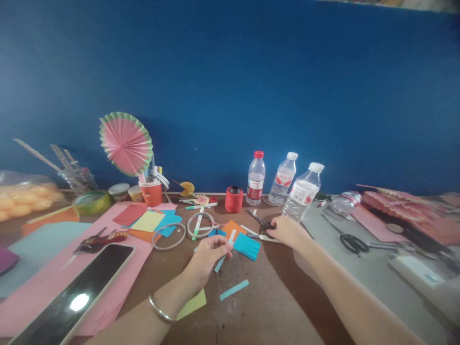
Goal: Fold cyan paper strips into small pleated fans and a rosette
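Observation:
My left hand [206,258] pinches a narrow paper strip [219,265], pale blue below the fingertips and whitish above them. My right hand [289,232] has its fingers closed at the black handle of a pair of scissors [264,223], which lies with its blades toward the back left. Between the hands are a blue paper piece [247,246] with fold lines and an orange paper square [233,229]. Nearer me, a loose light blue strip [234,290] rests on the brown table [273,311]. A yellow-green sheet [194,304] shows partly from under my left forearm.
Three plastic bottles [255,182] and a red tape roll [234,199] stand near the blue wall. Tape rings [168,236], coloured papers, a phone [77,299] and an orange cup [151,193] with a pink paper fan [125,143] occupy the left. More scissors [354,243] lie right.

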